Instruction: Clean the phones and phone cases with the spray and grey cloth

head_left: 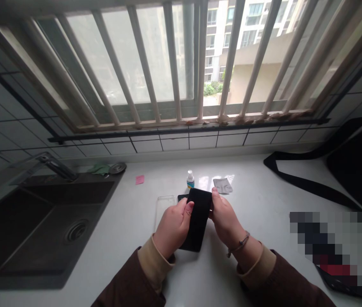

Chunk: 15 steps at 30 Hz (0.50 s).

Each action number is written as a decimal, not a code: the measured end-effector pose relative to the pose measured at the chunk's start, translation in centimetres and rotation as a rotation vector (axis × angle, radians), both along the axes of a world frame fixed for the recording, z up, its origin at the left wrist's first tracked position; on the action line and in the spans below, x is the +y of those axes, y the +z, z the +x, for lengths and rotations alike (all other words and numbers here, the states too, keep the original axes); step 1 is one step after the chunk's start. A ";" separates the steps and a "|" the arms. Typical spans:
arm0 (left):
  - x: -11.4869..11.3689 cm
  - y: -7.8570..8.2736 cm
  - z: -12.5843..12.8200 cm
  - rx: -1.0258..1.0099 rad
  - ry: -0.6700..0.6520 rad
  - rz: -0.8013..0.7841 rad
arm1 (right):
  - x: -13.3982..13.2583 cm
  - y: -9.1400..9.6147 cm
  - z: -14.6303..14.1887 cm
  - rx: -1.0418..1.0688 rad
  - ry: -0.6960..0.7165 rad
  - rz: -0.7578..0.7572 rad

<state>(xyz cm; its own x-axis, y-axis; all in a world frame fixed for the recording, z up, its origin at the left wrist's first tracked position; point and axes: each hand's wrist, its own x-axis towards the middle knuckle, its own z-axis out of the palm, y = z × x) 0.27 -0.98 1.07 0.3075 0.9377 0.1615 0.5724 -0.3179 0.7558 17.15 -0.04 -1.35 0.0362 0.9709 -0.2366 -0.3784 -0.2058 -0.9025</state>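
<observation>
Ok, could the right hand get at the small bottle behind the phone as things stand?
Probably yes. The bottle stands upright on the counter just beyond the phone, and nothing lies between it and the right hand. But that hand, like the left hand, is holding the phone, so it would have to let go first.

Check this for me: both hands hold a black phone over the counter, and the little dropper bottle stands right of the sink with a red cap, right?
Not quite: the bottle has a white cap, as the head view shows. Both the left hand and the right hand do hold the black phone, right of the sink.
</observation>
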 end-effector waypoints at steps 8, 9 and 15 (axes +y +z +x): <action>0.0 0.4 -0.7 -0.082 -0.085 0.023 | -0.3 0.9 0.1 0.196 -0.008 -0.053; 0.0 0.4 -0.6 -0.113 -0.071 0.011 | -0.3 0.9 0.2 0.188 0.012 -0.040; -0.5 0.0 0.2 -0.331 0.178 -0.001 | -0.5 0.8 -0.1 0.072 0.171 0.044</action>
